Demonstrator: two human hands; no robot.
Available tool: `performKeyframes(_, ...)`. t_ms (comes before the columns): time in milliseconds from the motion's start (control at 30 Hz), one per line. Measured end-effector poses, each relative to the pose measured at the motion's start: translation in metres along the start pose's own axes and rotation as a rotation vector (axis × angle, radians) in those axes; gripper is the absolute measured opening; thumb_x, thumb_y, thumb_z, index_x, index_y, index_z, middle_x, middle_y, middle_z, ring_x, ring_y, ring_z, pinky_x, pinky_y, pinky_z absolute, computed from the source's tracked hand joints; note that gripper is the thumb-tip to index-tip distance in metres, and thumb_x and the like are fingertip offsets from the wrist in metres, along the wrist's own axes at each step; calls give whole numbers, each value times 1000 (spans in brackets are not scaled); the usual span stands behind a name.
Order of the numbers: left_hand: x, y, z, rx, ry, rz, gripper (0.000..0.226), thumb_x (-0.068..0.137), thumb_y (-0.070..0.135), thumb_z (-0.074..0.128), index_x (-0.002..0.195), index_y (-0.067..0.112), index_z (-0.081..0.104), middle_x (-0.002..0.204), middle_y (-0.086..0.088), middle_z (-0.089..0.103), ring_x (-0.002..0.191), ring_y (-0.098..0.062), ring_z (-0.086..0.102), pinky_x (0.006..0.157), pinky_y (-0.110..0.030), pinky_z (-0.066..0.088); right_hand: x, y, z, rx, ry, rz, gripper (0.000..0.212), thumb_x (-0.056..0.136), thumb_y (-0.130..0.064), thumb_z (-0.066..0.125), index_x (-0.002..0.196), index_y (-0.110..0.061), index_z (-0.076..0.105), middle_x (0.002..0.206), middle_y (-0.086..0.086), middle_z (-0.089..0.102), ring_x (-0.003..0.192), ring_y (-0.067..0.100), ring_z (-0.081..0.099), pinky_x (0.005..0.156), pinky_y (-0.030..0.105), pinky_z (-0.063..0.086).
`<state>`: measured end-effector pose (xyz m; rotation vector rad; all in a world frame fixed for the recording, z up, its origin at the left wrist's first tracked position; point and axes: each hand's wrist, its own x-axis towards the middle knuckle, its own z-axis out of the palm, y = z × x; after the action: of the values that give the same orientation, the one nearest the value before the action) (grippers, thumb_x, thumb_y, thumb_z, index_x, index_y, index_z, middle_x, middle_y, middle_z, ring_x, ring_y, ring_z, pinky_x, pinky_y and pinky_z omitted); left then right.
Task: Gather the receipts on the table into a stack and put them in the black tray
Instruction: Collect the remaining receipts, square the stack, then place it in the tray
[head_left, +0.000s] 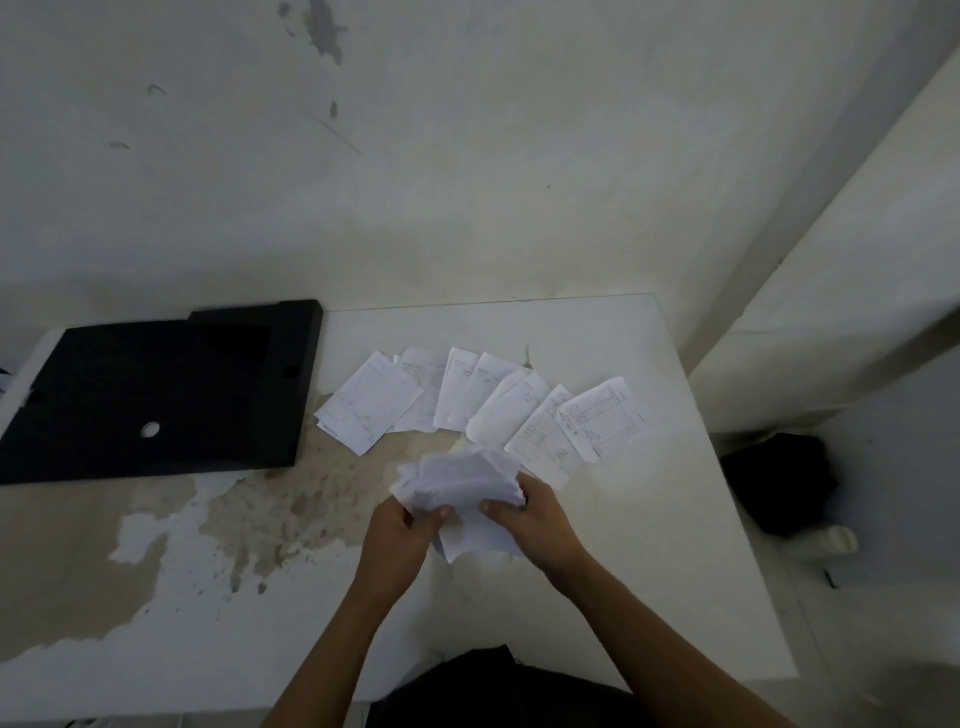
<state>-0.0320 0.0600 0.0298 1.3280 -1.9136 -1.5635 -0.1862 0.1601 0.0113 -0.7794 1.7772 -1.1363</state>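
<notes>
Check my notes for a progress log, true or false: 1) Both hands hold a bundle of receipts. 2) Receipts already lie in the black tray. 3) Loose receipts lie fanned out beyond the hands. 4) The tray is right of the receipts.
1) True: the left hand and right hand grip a bundle of receipts.
2) False: the black tray holds none.
3) True: the loose receipts lie fanned on the table.
4) False: it is left.

Bare table (597, 597) between black tray (156, 395) and fanned receipts (467, 400).
</notes>
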Motion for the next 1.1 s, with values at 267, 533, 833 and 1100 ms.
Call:
performKeyframes(267, -17, -20, 20, -60, 39, -144, 29, 84, 40, 61, 86, 11, 59, 75, 6, 61, 68, -7, 57, 59, -9, 43, -13, 31, 6, -141, -35, -3, 31, 90, -5, 62, 119, -15, 65, 106, -6, 67, 92, -1, 63, 76, 9, 47)
performKeyframes(533, -5, -14, 15, -63, 97, -72, 59, 68, 69, 67, 80, 12, 62, 72, 0, 64, 63, 5, 62, 60, -4, 45, -14, 16, -5, -47, 6, -8, 33, 84, -17, 63, 117, -18, 67, 109, -4, 72, 99, 7, 67, 81, 21, 53)
performKeyframes(833, -8, 10, 40, -285, 325, -140, 28, 92, 38, 60, 106, 15, 60, 97, 8, 64, 88, -4, 60, 70, -16, 44, -5, 9, 15, 42, 161, 63, 49, 81, -43, 76, 117, -15, 57, 111, 1, 64, 103, 17, 64, 87, 27, 56)
performKeyframes(1100, -11, 9, 64, -367, 494, -312, 31, 91, 43, 60, 105, 16, 57, 92, 9, 60, 86, -8, 58, 80, -26, 43, -8, 0, 35, 121, 315, 189, 41, 88, -50, 63, 105, -13, 63, 99, 2, 69, 92, 18, 66, 83, 28, 52)
